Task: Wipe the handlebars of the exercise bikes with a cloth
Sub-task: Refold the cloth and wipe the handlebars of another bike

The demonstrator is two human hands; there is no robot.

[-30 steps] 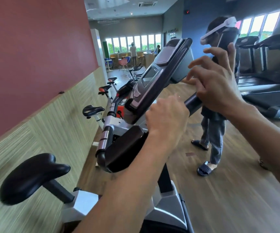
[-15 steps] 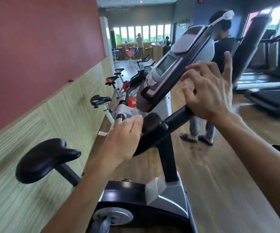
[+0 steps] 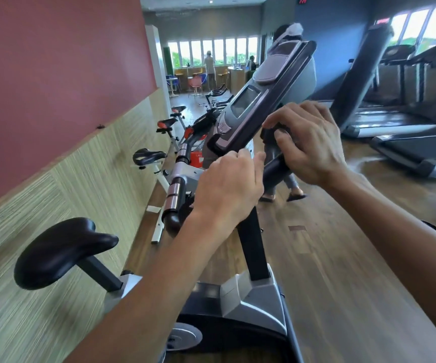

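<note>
Hands work the nearest bike's handlebar (image 3: 273, 167): right hand (image 3: 309, 145) curls round its upper grip, left hand (image 3: 228, 188) just below closes over the centre; no cloth shows, so each stroke should cover the full grip.

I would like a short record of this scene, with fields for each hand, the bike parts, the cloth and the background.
left hand: curled, at the handlebar centre below the console
right hand: grips the right handlebar
console: tilted, screen facing left
saddle: black, lower left
cloth: not visible
background: a person behind the console; treadmills on the right
</note>
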